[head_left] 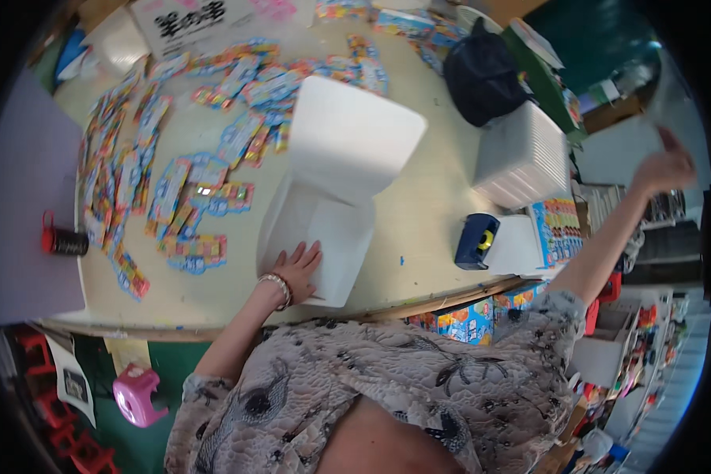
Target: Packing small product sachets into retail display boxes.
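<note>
An open white box (329,221), its lid flap (347,134) folded back and away from me, lies on the table in front of my body. My left hand (296,268), with a beaded bracelet at the wrist, presses flat on the box's near inside part, fingers spread. Far out to the right, my right hand (665,170) is raised at the end of a stretched arm. Its fingers look closed, and a pale, see-through shape (671,91) shows blurred just above them. Whether the hand holds that shape is hard to make out.
Many colourful small packs (170,189) are spread over the left and far table (419,237). To the right are a stack of clear plastic trays (521,154), a dark cap (486,75), a blue tape dispenser (475,241) and printed cards (558,233). A pink stool (138,395) stands below.
</note>
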Demonstrator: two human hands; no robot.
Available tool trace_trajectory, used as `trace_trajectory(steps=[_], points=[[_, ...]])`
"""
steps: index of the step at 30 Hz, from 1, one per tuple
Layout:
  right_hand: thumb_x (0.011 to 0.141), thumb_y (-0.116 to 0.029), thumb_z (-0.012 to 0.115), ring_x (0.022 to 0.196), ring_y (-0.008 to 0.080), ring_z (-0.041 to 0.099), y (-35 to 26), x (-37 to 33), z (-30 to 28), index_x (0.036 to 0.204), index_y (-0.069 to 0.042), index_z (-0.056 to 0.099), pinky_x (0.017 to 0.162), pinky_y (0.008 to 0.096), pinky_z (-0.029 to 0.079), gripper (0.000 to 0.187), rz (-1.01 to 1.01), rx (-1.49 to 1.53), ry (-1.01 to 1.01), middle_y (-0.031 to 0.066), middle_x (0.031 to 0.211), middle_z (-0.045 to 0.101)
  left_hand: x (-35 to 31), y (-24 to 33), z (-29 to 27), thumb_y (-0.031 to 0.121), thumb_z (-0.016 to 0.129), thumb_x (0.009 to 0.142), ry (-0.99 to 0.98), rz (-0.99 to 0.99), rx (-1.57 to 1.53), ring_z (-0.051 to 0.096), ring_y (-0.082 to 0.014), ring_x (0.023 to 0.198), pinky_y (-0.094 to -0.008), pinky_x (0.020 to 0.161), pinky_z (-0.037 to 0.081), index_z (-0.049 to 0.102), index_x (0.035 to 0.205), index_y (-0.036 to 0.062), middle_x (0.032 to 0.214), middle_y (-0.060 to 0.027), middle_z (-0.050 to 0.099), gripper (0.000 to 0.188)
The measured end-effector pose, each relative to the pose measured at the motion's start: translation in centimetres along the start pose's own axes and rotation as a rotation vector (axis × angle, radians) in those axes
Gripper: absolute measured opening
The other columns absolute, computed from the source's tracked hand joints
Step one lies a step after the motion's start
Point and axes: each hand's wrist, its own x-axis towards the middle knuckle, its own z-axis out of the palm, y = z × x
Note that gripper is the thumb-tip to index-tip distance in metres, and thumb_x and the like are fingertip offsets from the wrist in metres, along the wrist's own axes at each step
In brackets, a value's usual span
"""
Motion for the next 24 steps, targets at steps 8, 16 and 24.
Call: trace_trajectory(steps=[8, 16, 24], points=[[0.089, -0.026, 0.056, 0.052, 0.0049, 0.031, -22.4, -10.6, -9.2, 0.077, -0.009, 0.053, 0.043, 0.0215, 0.021, 0.021, 0.879, 1.146, -0.65, -0.0022, 0.066, 0.043, -0.7, 1.3, -1.2, 0.036, 0.044, 0.094, 0.386, 0.137, -0.09, 0.023, -0.0343, 0.137, -0.0503, 0.109, 0.025, 0.022, 0.145, 0.0106, 0.152, -0.0123, 0.017, 0.061], [0.091, -0.007, 0.045, 0.064, 0.0182, 0.056, -34.1, -30.7, -8.7, 0.095, -0.008, 0.044, 0.055, 0.034, 0.045, 0.005, -0.161, 0.761, -1.433, 0.0069, 0.074, 0.051, -9.3, 2.8, -1.2, 0.033, 0.052, 0.09, 0.166, 0.036, -0.062, 0.04, -0.0336, 0.125, -0.0451, 0.106, 0.03, 0.045, 0.126, 0.0001, 0.126, -0.0155, 0.05, 0.05], [0.082, -0.007, 0.048, 0.082, 0.0287, 0.062, -36.9, -35.4, -8.7, 0.097, -0.007, 0.047, 0.068, 0.0387, 0.051, 0.015, -0.713, 0.525, -1.433, 0.0118, 0.087, 0.057, -10.2, 1.9, -1.2, 0.031, 0.053, 0.089, 0.271, 0.224, -0.296, 0.044, -0.0343, 0.122, -0.0438, 0.108, 0.029, 0.043, 0.131, 0.005, 0.128, -0.0164, 0.048, 0.05]])
